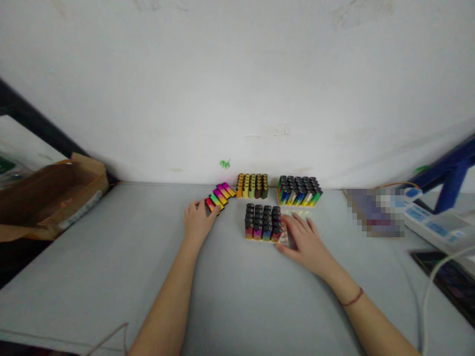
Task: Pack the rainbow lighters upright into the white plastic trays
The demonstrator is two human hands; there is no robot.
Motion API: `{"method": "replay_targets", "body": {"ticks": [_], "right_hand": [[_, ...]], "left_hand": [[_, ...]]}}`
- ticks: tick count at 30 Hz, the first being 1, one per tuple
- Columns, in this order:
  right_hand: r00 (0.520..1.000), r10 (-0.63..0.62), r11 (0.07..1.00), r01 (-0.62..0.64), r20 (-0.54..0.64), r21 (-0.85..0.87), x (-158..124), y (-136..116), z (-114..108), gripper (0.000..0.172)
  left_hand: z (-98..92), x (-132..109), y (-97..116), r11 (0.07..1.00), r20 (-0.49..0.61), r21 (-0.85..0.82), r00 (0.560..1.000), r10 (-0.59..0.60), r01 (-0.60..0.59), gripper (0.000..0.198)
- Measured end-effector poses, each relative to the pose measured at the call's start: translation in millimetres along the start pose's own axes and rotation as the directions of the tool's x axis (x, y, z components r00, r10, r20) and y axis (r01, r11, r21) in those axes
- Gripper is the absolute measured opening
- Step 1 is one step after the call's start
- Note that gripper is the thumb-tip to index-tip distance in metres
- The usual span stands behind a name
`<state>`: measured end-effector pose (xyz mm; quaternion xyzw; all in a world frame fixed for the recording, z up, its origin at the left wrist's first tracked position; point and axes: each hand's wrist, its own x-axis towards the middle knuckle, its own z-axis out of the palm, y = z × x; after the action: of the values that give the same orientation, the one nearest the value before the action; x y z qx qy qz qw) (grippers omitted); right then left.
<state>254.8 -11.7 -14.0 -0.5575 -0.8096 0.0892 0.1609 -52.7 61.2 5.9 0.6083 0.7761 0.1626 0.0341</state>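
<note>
My left hand [196, 225] is at the near left end of a slanting row of lighters lying on their sides. Its thumb and fingers close around the red-and-yellow lighter [211, 204] there. Beside that one lie green, purple and pink lighters [221, 195]. My right hand [306, 244] grips the right side of a pale tray [284, 238], thumb at the front corner, index finger farther back, other fingers spread. Upright black-topped lighters [262, 223] fill most of this tray; its right-hand strip holds none.
Behind stand a block of yellow-to-dark lighters [252, 186] and a block of multicoloured lighters [300, 191]. An open cardboard box [87, 175] is at the left. On the right are a blurred-out item [374, 212], a white case [441, 225], a dark device [451, 284] and a white cable [426, 291].
</note>
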Motion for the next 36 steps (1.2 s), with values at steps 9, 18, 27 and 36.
{"method": "replay_targets", "body": {"ticks": [9,18,27,36], "right_hand": [[1.000,0.000,1.000,0.000,-0.004,0.003,-1,0,0,0.067],[1.000,0.004,0.999,-0.004,-0.024,0.035,-1,0,0,0.069],[1.000,0.015,0.999,-0.015,0.002,0.037,0,0,0,0.068],[1.000,-0.007,1.000,0.007,-0.019,0.007,-1,1,1,0.067]], "left_hand": [[-14.8,0,-11,0.995,0.216,0.083,0.976,0.040,-0.060,0.048],[-18.1,-3,-10,1.000,0.193,-0.010,0.981,0.018,-0.016,0.039],[-21.7,2,-7,0.812,0.152,-0.552,0.980,-0.125,0.189,0.036],[-36.4,-23,28,0.198,0.451,-0.886,0.877,0.165,0.419,0.040]]}}
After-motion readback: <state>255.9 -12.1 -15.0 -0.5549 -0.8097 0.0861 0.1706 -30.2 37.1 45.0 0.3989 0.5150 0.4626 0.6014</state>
